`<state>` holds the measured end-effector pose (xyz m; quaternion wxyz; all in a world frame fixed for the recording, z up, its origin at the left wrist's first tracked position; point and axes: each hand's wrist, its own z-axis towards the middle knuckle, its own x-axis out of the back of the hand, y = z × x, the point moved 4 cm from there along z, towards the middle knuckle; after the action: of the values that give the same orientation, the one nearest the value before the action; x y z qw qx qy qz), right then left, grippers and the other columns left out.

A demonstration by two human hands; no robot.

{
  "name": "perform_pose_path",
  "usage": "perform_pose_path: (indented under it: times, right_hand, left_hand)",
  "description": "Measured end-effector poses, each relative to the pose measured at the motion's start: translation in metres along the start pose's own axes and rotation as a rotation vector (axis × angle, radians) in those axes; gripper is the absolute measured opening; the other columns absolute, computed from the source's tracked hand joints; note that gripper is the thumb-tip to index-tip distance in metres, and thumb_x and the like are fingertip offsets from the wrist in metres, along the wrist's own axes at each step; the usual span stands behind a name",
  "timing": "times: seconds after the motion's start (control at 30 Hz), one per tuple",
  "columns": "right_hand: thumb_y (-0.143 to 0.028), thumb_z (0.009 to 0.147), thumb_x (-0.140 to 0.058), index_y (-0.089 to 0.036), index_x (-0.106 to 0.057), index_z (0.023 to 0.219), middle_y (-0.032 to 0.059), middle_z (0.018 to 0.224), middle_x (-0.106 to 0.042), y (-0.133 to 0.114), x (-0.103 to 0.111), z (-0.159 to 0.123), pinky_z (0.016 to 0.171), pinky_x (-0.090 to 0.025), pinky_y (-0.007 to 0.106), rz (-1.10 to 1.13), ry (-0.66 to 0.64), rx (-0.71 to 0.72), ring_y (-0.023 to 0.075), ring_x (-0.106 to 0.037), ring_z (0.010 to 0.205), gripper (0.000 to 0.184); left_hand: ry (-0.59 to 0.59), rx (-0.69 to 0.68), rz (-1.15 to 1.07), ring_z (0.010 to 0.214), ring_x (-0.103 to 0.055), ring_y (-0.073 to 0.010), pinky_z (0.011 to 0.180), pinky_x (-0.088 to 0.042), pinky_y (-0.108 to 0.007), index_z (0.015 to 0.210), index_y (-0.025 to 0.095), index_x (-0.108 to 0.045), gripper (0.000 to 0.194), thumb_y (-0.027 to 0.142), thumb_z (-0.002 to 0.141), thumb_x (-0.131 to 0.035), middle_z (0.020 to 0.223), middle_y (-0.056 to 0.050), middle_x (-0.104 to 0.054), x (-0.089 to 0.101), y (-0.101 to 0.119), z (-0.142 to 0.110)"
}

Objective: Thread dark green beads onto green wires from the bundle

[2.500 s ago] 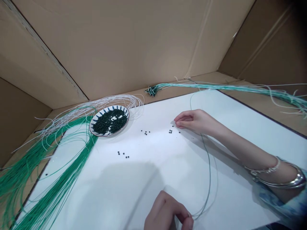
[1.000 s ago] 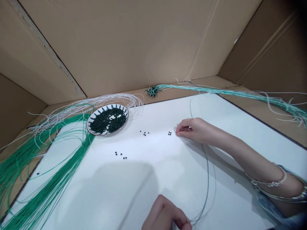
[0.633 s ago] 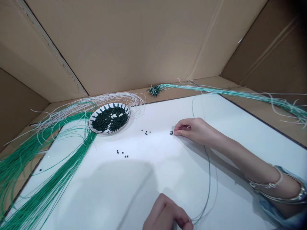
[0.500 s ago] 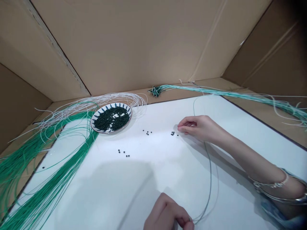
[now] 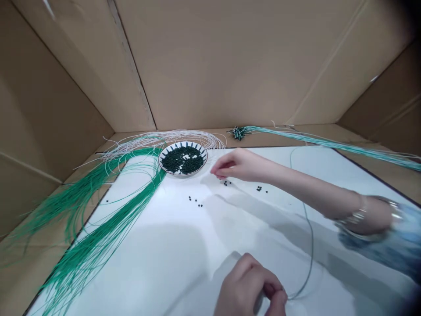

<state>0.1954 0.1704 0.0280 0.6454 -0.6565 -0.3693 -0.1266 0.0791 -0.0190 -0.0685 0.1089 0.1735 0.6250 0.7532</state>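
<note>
At the bottom of the head view, my left hand (image 5: 251,287) is closed, its thumb and finger pinching a thin greenish cord (image 5: 312,245) that curves up to the right. My right hand (image 5: 238,164) hovers over the white board with thumb and fingertips together; whether a bead sits between them I cannot make out. Just left of those fingertips stands a patterned plate (image 5: 161,164) of small dark green beads (image 5: 182,160). Loose dark beads lie in small groups: one under my right hand (image 5: 225,183), one nearer me (image 5: 195,201), one to the right (image 5: 259,188).
Long green cords (image 5: 108,232) and white cords (image 5: 138,142) spread along the left and back. Behind the board lies a dark beaded star-like piece (image 5: 237,133) with pale green cords (image 5: 315,136) trailing right. Cardboard walls (image 5: 223,66) enclose the white board (image 5: 148,263).
My right hand has moved left from the right-hand bead group towards the plate. The view has turned left, so everything sits further right. My left hand keeps its pinch on the cord.
</note>
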Motion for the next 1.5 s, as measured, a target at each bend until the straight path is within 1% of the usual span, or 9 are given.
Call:
perform_pose_path:
  times: [0.23, 0.4, 0.53, 0.63, 0.77, 0.87, 1.03, 1.23, 1.5]
  right_hand:
    - [-0.030, 0.101, -0.067, -0.016, -0.069, 0.119, 0.0081, 0.123, -0.071, -0.044, -0.035, 0.103, 0.088, -0.061, 0.044, -0.213, -0.052, 0.159, 0.0242, -0.072, 0.104, 0.023]
    - [-0.030, 0.101, -0.067, -0.017, -0.069, 0.121, 0.0082, 0.128, -0.069, -0.045, -0.043, 0.112, 0.093, -0.059, 0.046, -0.217, -0.091, 0.212, 0.0263, -0.070, 0.110, 0.023]
    - [-0.025, 0.099, -0.069, -0.017, -0.070, 0.118, 0.0101, 0.133, -0.068, -0.042, -0.024, 0.055, 0.105, -0.051, 0.052, -0.150, -0.005, 0.181, 0.0280, -0.065, 0.121, 0.021]
    - [-0.015, 0.100, -0.055, -0.016, -0.071, 0.113, 0.0097, 0.119, -0.076, -0.031, -0.014, -0.022, 0.102, -0.052, 0.040, -0.015, 0.038, 0.143, 0.0243, -0.070, 0.112, 0.021]
    - [-0.045, 0.105, -0.043, -0.020, -0.067, 0.101, 0.0065, 0.096, -0.075, 0.000, -0.034, -0.124, 0.081, -0.058, 0.030, 0.203, 0.065, 0.047, 0.0202, -0.073, 0.090, 0.036]
    - [-0.053, 0.097, -0.059, -0.025, -0.067, 0.090, 0.0028, 0.095, -0.072, 0.027, -0.062, -0.171, 0.079, -0.054, 0.030, 0.487, 0.134, -0.130, 0.0211, -0.069, 0.090, 0.030]
    - [-0.044, 0.091, -0.070, -0.028, -0.069, 0.093, 0.0017, 0.098, -0.073, 0.032, -0.090, -0.193, 0.091, -0.051, 0.031, 0.681, 0.160, -0.123, 0.0238, -0.068, 0.102, 0.016]
    - [-0.038, 0.087, -0.072, -0.024, -0.066, 0.077, -0.0010, 0.077, -0.062, 0.026, -0.085, -0.207, 0.074, -0.046, 0.028, 0.779, 0.269, -0.135, 0.0190, -0.059, 0.078, 0.018]
    - [-0.048, 0.084, -0.077, -0.023, -0.061, 0.077, -0.0017, 0.073, -0.059, 0.015, -0.082, -0.243, 0.072, -0.041, 0.029, 0.944, 0.288, -0.068, 0.0181, -0.054, 0.074, 0.031]
  left_hand:
    - [0.013, 0.012, 0.020, 0.067, -0.069, -0.0229, 0.064, -0.056, -0.030, 0.072, 0.018, -0.080, 0.023, 0.001, 0.067, -0.065, 0.073, -0.008, -0.068, 0.000, 0.005, 0.003]
    - [0.033, 0.062, -0.064, 0.068, -0.067, -0.0211, 0.063, -0.051, -0.029, 0.069, 0.019, -0.077, 0.018, 0.003, 0.069, -0.068, 0.074, -0.006, -0.067, 0.002, 0.009, 0.002]
    - [0.193, 0.081, -0.205, 0.068, -0.059, -0.0185, 0.063, -0.047, -0.028, 0.067, 0.021, -0.060, 0.018, 0.016, 0.084, -0.067, 0.072, -0.003, -0.060, 0.014, 0.007, 0.002]
    - [0.326, 0.157, -0.292, 0.063, -0.052, -0.0159, 0.062, -0.044, -0.027, 0.067, 0.021, -0.055, 0.030, 0.032, 0.091, -0.071, 0.068, 0.001, -0.052, 0.024, 0.000, 0.002]
    - [0.379, 0.234, -0.402, 0.056, -0.049, -0.0126, 0.060, -0.042, -0.025, 0.062, 0.020, -0.058, 0.045, 0.052, 0.085, -0.079, 0.060, 0.005, -0.050, 0.027, -0.003, 0.003]
    - [0.399, 0.242, -0.408, 0.058, -0.048, -0.0119, 0.060, -0.041, -0.023, 0.061, 0.018, -0.064, 0.045, 0.055, 0.079, -0.084, 0.060, 0.005, -0.050, 0.026, 0.004, 0.002]
    - [0.433, 0.254, -0.398, 0.062, -0.050, -0.0117, 0.060, -0.040, -0.021, 0.065, 0.020, -0.073, 0.036, 0.050, 0.072, -0.091, 0.065, 0.003, -0.057, 0.019, 0.020, -0.003]
    - [0.373, 0.286, -0.369, 0.066, -0.051, -0.0122, 0.060, -0.039, -0.019, 0.064, 0.020, -0.078, 0.032, 0.048, 0.070, -0.093, 0.068, 0.001, -0.059, 0.004, 0.033, -0.004]
    - [0.204, 0.221, -0.319, 0.068, -0.056, -0.0157, 0.064, -0.046, -0.023, 0.066, 0.021, -0.082, 0.029, 0.047, 0.076, -0.088, 0.070, -0.002, -0.062, -0.011, 0.064, -0.018]
